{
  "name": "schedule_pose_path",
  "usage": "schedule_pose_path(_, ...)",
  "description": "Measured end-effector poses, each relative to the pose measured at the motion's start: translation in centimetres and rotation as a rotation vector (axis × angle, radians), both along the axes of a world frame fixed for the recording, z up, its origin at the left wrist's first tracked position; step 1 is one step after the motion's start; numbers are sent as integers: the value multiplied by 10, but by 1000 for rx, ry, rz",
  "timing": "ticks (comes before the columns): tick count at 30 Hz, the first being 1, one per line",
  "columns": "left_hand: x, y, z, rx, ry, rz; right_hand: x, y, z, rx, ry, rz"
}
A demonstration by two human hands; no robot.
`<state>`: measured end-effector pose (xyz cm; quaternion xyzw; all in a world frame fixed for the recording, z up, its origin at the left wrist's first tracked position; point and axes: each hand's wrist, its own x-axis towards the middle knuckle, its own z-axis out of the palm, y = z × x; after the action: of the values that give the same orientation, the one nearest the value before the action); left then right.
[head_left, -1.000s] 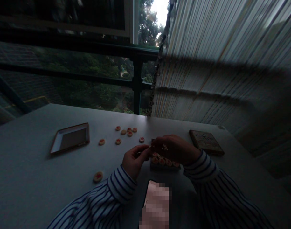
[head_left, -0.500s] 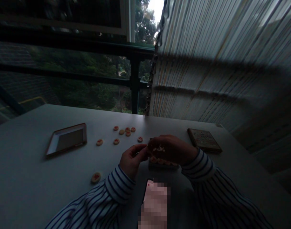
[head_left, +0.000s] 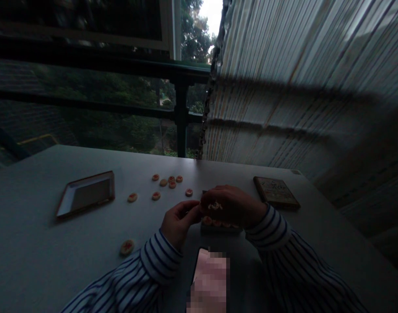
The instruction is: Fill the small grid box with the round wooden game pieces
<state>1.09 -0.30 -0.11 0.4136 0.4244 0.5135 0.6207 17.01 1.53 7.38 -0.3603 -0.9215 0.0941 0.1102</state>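
My left hand (head_left: 177, 222) is closed, thumb and fingers drawn together at the left side of the box; whatever they hold, if anything, is hidden. Its fingertips meet my right hand (head_left: 231, 206), which bends over the box with its back toward me and its fingertips out of sight. Below it, a small dark box (head_left: 221, 230) holds a row of round Chinese chess pieces (head_left: 207, 221), partly covered by the hand. A single red-marked piece (head_left: 188, 192) lies just beyond my fingers.
Several loose pieces (head_left: 172, 184) lie farther back, and one piece (head_left: 127, 248) sits near my left sleeve. A shallow lid or tray (head_left: 111, 195) is at the left, a flat patterned box (head_left: 279, 193) at the right. A phone (head_left: 209, 278) lies in front of me on the white table (head_left: 29, 226).
The view has shifted slightly, so everything on the table sits a little lower and more to the left. Both hands keep nearly the same pose at the box.
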Motion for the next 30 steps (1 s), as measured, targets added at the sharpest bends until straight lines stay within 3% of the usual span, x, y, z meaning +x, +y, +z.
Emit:
schedule_pose_path(9, -1, 0, -1, 23, 13, -3, -1, -2, 5, -8, -56, -9)
schedule_pose_path(20, -2, 0, -4, 208, 326, 47, 6, -3, 12, -15, -106, -84)
schedule_pose_path(30, 0, -1, -16, 268, 504, -82, 16, 3, 5, -28, -214, -127)
